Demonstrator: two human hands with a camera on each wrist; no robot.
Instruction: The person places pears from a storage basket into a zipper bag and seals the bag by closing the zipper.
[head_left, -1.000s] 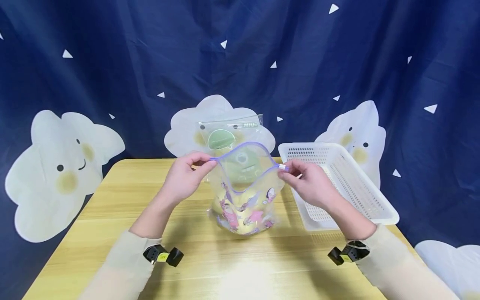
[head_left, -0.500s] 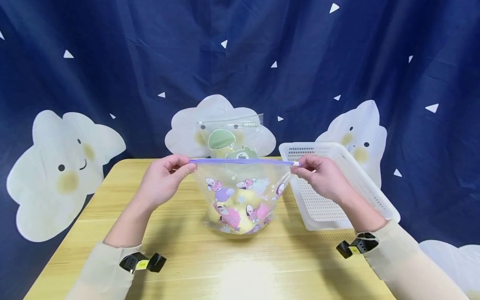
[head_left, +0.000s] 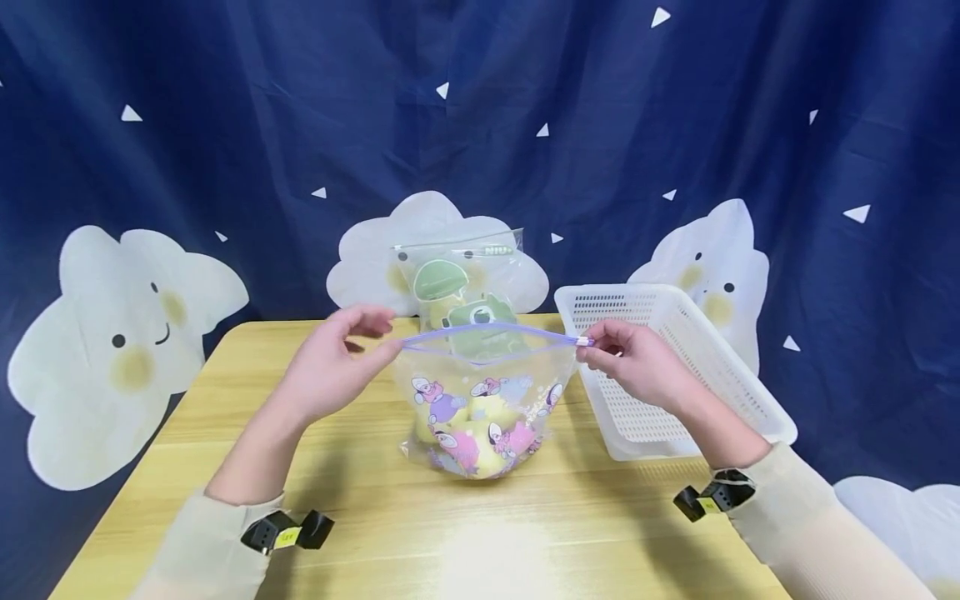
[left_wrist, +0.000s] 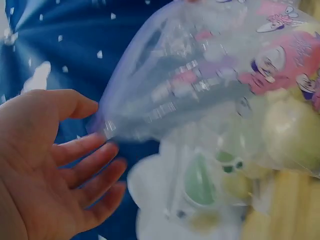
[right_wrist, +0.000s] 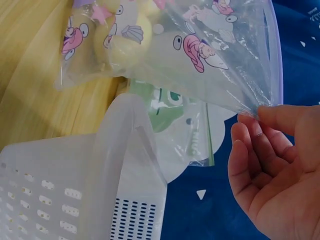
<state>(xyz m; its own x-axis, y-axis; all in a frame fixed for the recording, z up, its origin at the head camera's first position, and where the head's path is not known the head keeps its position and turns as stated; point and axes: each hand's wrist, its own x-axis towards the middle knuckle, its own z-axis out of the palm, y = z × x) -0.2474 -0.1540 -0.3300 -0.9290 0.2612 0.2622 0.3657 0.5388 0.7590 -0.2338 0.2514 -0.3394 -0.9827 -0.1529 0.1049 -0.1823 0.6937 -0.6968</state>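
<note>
A clear zip bag [head_left: 468, 387] with a purple zip edge and pink cartoon prints stands in the middle of the table. Several pale yellow round things [head_left: 487, 458] lie in its bottom. My right hand [head_left: 641, 367] pinches the right top corner, beside the white slider [head_left: 584, 341]. At the left top corner, my left hand [head_left: 322, 367] has its fingers spread, thumb and forefinger apart around the bag's edge in the left wrist view. The bag's mouth is slightly parted, its front edge sagging.
Behind the zip bag stands another clear bag [head_left: 480, 315] with green prints and something yellow inside. A white perforated basket [head_left: 708, 342] sits at the right of the wooden table [head_left: 375, 517], close to my right forearm. A dark blue curtain [head_left: 480, 125] hangs behind.
My hands first drew apart and pulled the bag's mouth into a straight line. Since then the left fingers have loosened off the corner, and the mouth has parted a little.
</note>
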